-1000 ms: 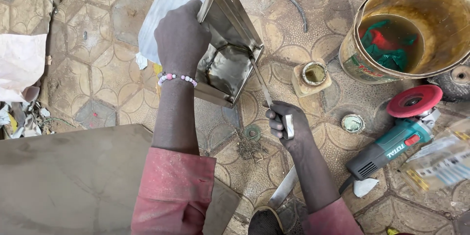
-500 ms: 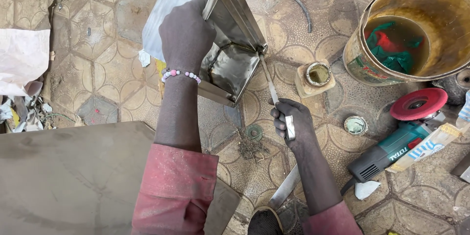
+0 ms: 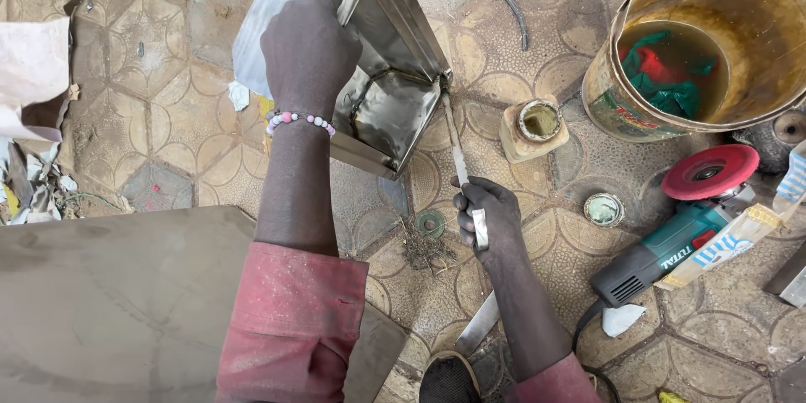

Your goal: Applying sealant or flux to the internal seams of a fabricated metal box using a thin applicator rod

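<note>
The metal box (image 3: 390, 101) is gripped by the left hand (image 3: 309, 50); a thin tool (image 3: 457, 159) is clenched in the right hand (image 3: 487, 214), its tip hidden at the box edge.

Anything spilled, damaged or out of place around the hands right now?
Nothing spilled. The jar stands open, its lid lying apart on the floor. Cloth soaks in the bucket. Debris lies below the metal box.
</note>
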